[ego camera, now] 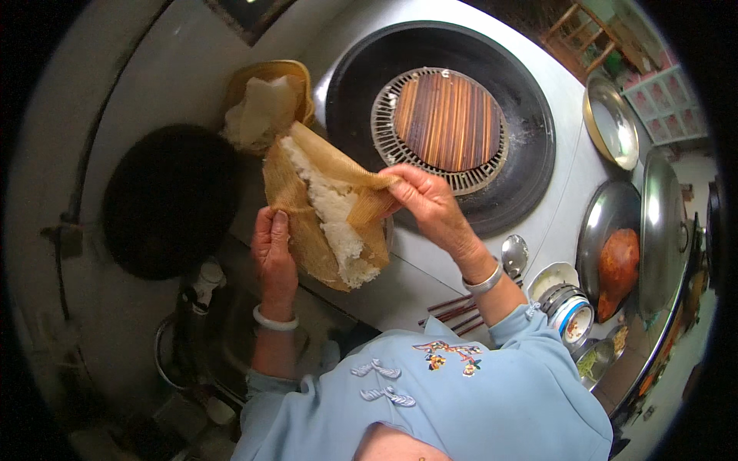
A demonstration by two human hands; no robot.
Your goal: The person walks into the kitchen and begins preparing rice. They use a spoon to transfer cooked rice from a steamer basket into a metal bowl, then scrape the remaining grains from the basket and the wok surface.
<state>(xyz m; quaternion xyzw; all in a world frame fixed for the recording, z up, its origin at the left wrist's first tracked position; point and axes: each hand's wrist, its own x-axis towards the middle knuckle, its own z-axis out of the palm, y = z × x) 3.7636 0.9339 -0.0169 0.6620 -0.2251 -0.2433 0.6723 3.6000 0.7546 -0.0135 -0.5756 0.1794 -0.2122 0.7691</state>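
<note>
A tan mesh cloth point(300, 213) with a long clump of white rice-like food point(334, 216) on it hangs between my hands. My left hand point(275, 262) pinches the cloth's left edge between thumb and fingers. At the cloth's right side, my right hand point(429, 210) grips a gathered fold, close above the near rim of a large black wok point(530, 190). In the wok lies a round slatted metal rack point(383, 135) with a round striped wooden board point(450, 121) on it. Beyond the cloth, a yellowish basket or bowl point(308, 86) holds a pale, cloth-like thing point(268, 101).
A dark round opening or pan point(170, 201) is at left. On the right are a metal spoon point(515, 253), chopsticks point(455, 311), stacked bowls point(568, 311), a metal basin point(611, 121), a brown gourd-shaped thing point(618, 268) on a dark round lid or pan point(597, 222), and a large metal lid point(660, 230).
</note>
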